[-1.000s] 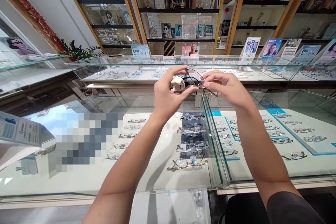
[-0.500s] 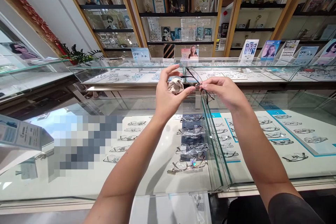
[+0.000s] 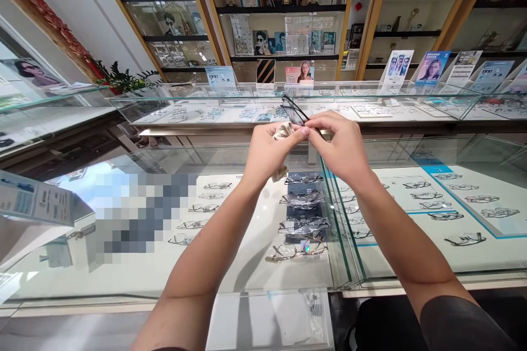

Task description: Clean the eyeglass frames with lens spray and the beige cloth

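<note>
I hold a pair of thin black-framed glasses [image 3: 293, 110] up above a glass display counter [image 3: 230, 175]. My left hand [image 3: 265, 153] is closed on a small beige cleaning cloth [image 3: 283, 131], pinching it against the frame. My right hand [image 3: 340, 145] is closed on the glasses, its fingertips meeting those of the left hand. Part of the frame sticks up above both hands; the rest is hidden behind my fingers.
Rows of spectacles [image 3: 296, 225] lie under the glass below my arms. A second glass counter [image 3: 370, 104] stands behind, with brochure stands [image 3: 430, 68]. Wall shelves [image 3: 284, 11] hold pictures and trophies. A leaflet holder [image 3: 37, 205] sits at the left.
My hands have closed together and dropped slightly. The left fingers, spread half a second ago, now pinch the cloth onto the frame. The glasses are tipped more upright.
</note>
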`<state>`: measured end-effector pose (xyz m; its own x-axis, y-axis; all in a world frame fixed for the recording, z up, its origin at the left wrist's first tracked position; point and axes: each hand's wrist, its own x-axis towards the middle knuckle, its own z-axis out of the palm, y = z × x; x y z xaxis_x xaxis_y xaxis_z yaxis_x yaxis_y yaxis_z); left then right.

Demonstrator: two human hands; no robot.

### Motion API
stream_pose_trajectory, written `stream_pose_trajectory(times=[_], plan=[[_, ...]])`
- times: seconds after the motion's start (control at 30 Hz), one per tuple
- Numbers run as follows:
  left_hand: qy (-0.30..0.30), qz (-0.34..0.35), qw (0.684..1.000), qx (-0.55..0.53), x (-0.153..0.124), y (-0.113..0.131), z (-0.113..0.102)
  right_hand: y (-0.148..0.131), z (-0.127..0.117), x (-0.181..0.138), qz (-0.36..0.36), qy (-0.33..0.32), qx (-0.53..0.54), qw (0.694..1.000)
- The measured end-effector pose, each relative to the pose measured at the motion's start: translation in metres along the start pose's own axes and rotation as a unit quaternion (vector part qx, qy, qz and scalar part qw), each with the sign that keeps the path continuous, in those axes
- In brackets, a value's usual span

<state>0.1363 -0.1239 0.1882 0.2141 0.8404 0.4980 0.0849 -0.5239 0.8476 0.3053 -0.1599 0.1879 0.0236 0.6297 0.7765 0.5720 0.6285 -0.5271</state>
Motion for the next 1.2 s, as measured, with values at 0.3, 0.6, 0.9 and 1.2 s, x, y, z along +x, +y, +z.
stream_pose_trajectory(times=[0.3, 0.6, 0.9, 1.2], plan=[[0.004, -0.009, 1.000, -0.002, 0.004, 0.000, -0.007, -0.020, -0.008, -0.006, -0.030, -0.040, -0.028, 0.998], [-0.156, -0.017, 0.969, 0.192, -0.012, 0.033, -0.039, -0.026, -0.057, -0.018, 0.037, -0.059, 0.049, 0.996], [-0.351, 0.062, 0.788, 0.502, -0.039, -0.003, -0.014, 0.067, -0.053, -0.072, 0.260, -0.039, 0.063, 0.963], [-0.370, -0.011, 0.852, 0.369, -0.041, -0.016, -0.016, 0.088, -0.036, -0.093, 0.125, -0.164, 0.107, 0.973]])
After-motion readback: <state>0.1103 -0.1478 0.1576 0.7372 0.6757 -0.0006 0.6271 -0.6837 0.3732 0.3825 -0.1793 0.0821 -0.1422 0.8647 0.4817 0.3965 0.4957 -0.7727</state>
